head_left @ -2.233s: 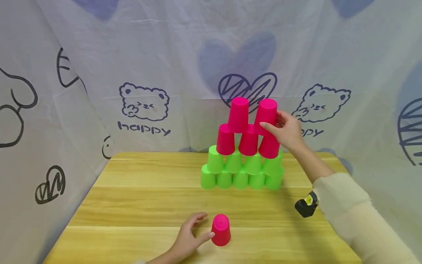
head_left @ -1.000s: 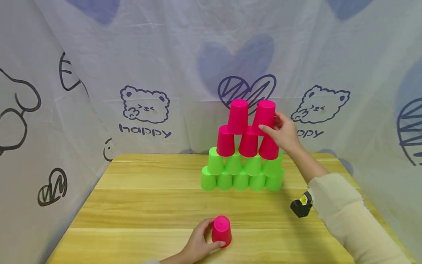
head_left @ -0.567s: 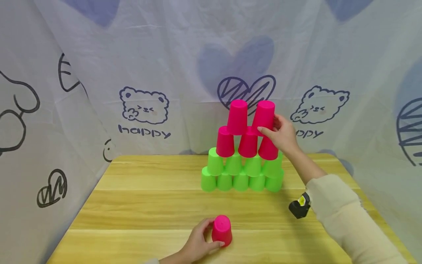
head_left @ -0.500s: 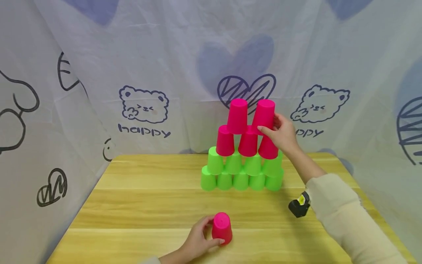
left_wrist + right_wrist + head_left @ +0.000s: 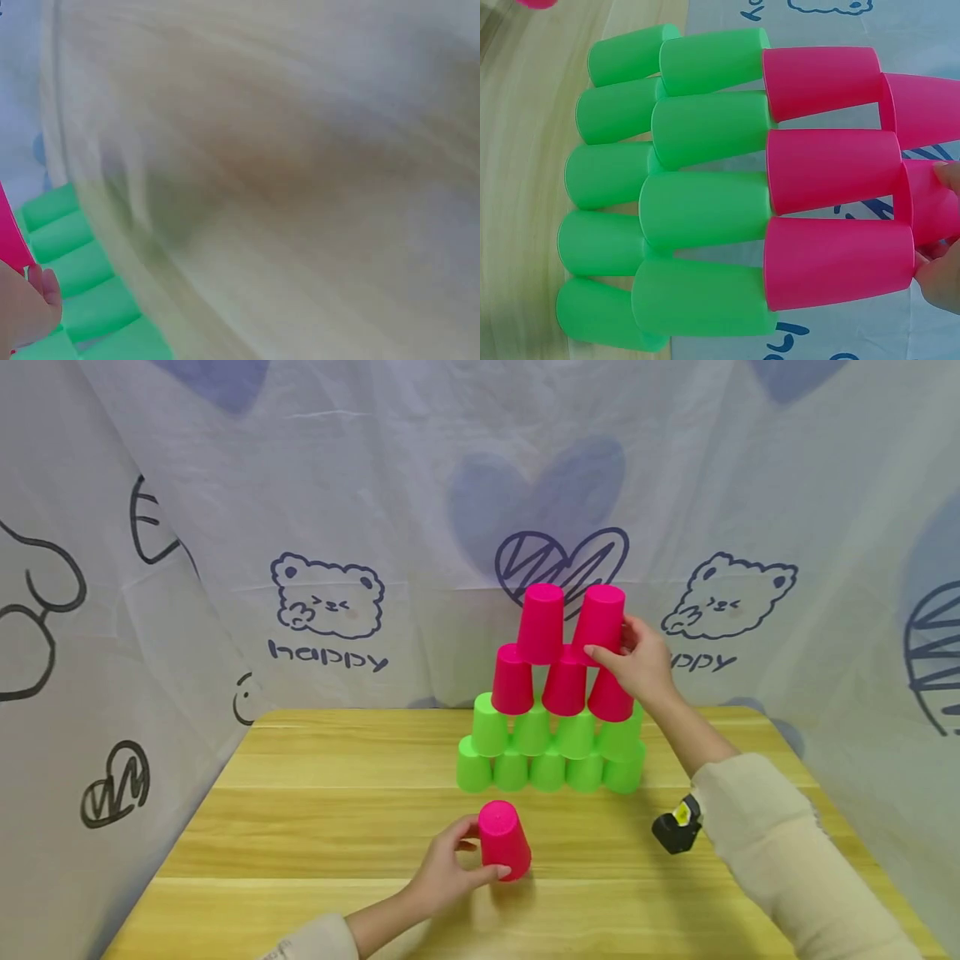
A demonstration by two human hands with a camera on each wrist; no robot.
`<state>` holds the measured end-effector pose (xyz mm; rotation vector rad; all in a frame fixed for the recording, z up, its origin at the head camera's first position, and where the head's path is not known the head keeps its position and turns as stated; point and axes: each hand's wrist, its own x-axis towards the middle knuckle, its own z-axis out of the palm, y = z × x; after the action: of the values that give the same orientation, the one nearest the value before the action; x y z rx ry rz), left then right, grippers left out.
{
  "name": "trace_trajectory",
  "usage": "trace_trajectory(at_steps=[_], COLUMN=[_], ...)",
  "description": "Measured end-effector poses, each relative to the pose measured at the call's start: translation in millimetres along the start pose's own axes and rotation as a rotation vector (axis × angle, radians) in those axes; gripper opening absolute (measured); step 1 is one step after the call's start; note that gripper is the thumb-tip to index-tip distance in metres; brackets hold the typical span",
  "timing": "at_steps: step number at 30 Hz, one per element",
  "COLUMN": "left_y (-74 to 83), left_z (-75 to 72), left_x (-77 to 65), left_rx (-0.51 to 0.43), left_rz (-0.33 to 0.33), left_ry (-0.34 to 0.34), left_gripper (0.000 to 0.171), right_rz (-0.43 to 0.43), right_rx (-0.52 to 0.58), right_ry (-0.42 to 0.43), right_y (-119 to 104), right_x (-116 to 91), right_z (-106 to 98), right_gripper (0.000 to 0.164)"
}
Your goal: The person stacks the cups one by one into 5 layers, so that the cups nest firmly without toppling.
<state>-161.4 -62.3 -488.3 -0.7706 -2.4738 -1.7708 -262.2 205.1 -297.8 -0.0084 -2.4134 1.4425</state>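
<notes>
An upside-down pink cup point(image 5: 504, 843) is lifted just above the table in my left hand point(image 5: 444, 870), gripped between thumb and fingers. The left wrist view catches only the edge of this pink cup point(image 5: 10, 241) and some fingers. Farther back stands a pyramid of upside-down cups: two rows of several green cups point(image 5: 547, 768), then three pink cups point(image 5: 513, 681), then two pink cups on top. My right hand point(image 5: 645, 664) pinches the upper right pink cup point(image 5: 600, 614), which sits on the row beneath. The upper left pink cup point(image 5: 542, 622) stands beside it, untouched.
The wooden table point(image 5: 315, 827) reaches back to a patterned cloth point(image 5: 420, 485) hanging behind and at both sides. A small black device point(image 5: 677, 832) hangs at the right sleeve point(image 5: 757, 810). The pyramid stands right of the table's middle, near the back.
My left hand first closed round the lone pink cup on the table, then raised it and moved it forward toward the pyramid. The right hand keeps its hold, with hardly any movement.
</notes>
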Motion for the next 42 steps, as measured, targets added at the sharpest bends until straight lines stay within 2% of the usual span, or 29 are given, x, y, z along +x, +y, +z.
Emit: trace_trajectory(at_steps=[11,15,18,22,25,34,42], left_y=[23.6,36.1,48.0,68.2,84.5,127.4,148.7], left_z=[-22.8,-32.1,-39.5,-50.6,-58.9,-77.4,-80.4], left_x=[24.3,35.7,43.9,54.2,61.4,77.3,89.6], left_rx=[-0.008,-0.031,-0.052,-0.07,-0.072,0.019,0.078], left_rz=[0.053,0.045,0.011,-0.034,-0.031,0.026,0.037], left_ry=[0.02,0.031,0.027,0.01,-0.001,-0.03,-0.025], left_gripper=[0.049,0.049,0.048,0.049,0.051,0.048,0.051], right_rz=[0.002,0.01,0.011,0.008,0.003,-0.01,-0.001], right_rx=[-0.015,-0.023,-0.026,-0.041,-0.054,-0.049,-0.051], right_ry=[-0.011,-0.016,-0.02,-0.025,-0.027,-0.033,-0.035], right_y=[0,0,-1,-1,-1,-1,-2], right_x=[-1,0,0,0,1,2,3], right_z=[-2,-3,-4,-5,-5,-6,-5], right_gripper=[0.062,0.063,0.063,0.063,0.062,0.062,0.062])
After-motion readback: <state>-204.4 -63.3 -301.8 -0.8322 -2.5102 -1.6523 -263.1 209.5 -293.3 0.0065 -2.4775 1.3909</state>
